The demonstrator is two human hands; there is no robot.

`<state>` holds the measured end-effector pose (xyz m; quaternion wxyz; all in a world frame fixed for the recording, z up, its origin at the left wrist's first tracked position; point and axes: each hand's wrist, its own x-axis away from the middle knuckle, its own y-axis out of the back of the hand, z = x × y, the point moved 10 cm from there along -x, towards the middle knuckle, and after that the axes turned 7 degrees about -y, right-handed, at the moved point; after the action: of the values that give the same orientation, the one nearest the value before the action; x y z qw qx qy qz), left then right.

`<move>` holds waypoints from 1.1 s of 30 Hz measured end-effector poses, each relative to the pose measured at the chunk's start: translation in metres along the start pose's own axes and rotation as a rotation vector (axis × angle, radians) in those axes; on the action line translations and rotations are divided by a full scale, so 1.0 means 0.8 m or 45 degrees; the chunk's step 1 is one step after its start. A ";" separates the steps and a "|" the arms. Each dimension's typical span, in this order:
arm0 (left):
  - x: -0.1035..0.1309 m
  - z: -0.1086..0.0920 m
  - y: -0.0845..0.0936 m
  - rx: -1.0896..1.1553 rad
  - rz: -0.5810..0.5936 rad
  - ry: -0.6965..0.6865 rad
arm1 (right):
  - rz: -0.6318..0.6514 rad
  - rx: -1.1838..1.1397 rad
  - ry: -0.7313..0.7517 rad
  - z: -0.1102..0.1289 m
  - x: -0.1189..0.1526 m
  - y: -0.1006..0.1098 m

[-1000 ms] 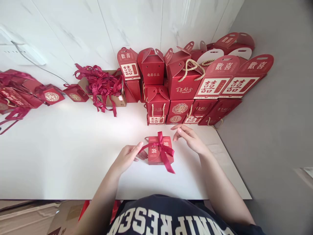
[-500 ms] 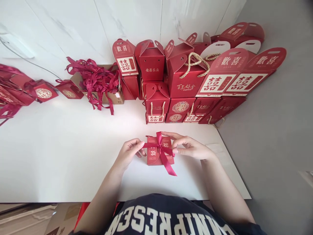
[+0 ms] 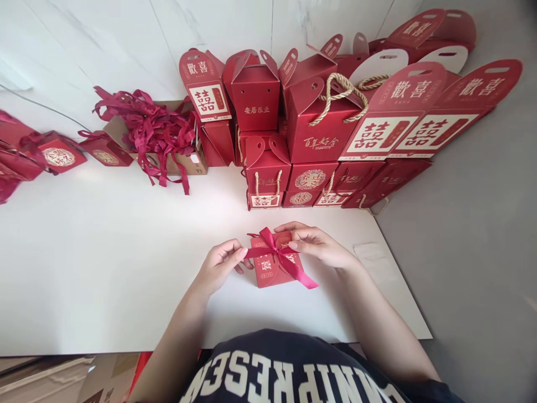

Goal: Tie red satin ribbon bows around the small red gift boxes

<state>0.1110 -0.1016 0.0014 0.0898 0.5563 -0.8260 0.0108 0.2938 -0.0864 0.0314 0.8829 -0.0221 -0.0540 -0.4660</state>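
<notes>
A small red gift box (image 3: 268, 275) with pale printed characters lies on the white table in front of me. A crimson satin ribbon (image 3: 302, 274) crosses its top and is knotted into a bow near the middle, one loose tail slanting toward the lower right. At the box's left, my left hand (image 3: 223, 260) pinches a stretched-out part of the ribbon between thumb and finger. On the other side, my right hand (image 3: 325, 246) has its thumb on the ribbon near the knot, with fingers reaching over the box's far right edge. Part of the right fingertips' grip is hidden.
Red gift boxes (image 3: 312, 143), some with rope handles, are stacked against the back wall. Left of them stands a cardboard box (image 3: 197, 163) heaped with crimson ribbons (image 3: 153, 126). More small red boxes (image 3: 62, 157) sit farther left. A grey wall (image 3: 470, 224) borders the right side.
The gift box has turned slightly counterclockwise, and the ribbon's loose tail has swung to the right. My right thumb has shifted left, closer to the knot. The camera view has moved slightly.
</notes>
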 end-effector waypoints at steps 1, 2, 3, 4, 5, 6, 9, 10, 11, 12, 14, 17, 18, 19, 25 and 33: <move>0.000 0.001 0.000 0.004 0.006 0.008 | -0.001 0.011 0.015 0.001 0.000 0.000; 0.000 0.003 0.000 0.007 0.017 0.021 | -0.005 0.023 0.030 0.002 -0.001 0.000; 0.000 0.005 -0.001 0.011 0.034 0.038 | -0.011 0.034 0.043 0.003 -0.001 0.001; 0.000 0.007 -0.002 0.014 0.056 0.057 | -0.020 0.044 0.052 0.004 -0.002 0.001; 0.000 0.010 -0.003 0.011 0.080 0.074 | -0.028 0.054 0.056 0.005 -0.002 0.001; 0.001 0.012 -0.005 0.002 0.107 0.089 | -0.034 0.061 0.056 0.005 -0.002 0.001; 0.004 0.018 -0.012 -0.046 0.222 0.141 | -0.060 0.062 0.048 0.004 -0.003 0.000; 0.006 0.019 -0.014 -0.066 0.272 0.167 | -0.080 0.052 0.054 0.005 -0.003 0.001; 0.009 0.019 -0.016 -0.092 0.325 0.197 | -0.104 0.033 0.065 0.005 -0.003 0.002; 0.013 0.017 -0.016 -0.127 0.369 0.222 | -0.133 0.012 0.078 0.006 -0.003 0.004; 0.016 0.006 -0.008 -0.248 0.389 0.229 | -0.190 -0.019 0.101 0.008 -0.003 0.009; 0.003 -0.044 0.027 -0.563 0.097 0.030 | -0.225 0.014 0.112 0.011 -0.003 0.011; -0.002 -0.069 0.037 -0.671 -0.041 -0.097 | -0.216 0.037 0.116 0.012 -0.002 0.009; -0.007 -0.093 0.039 -0.752 -0.130 -0.232 | -0.201 0.056 0.120 0.013 -0.002 0.008; -0.042 -0.133 -0.048 -0.829 0.183 -0.674 | -0.200 0.045 0.174 0.014 -0.002 0.006; -0.053 -0.103 -0.074 -0.698 0.280 -0.639 | -0.252 -0.018 0.129 0.003 -0.008 0.013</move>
<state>0.1923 -0.0755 0.0708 0.0285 0.4052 -0.8493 -0.3373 0.2987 -0.0747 0.0328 0.8340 0.0008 -0.0078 -0.5517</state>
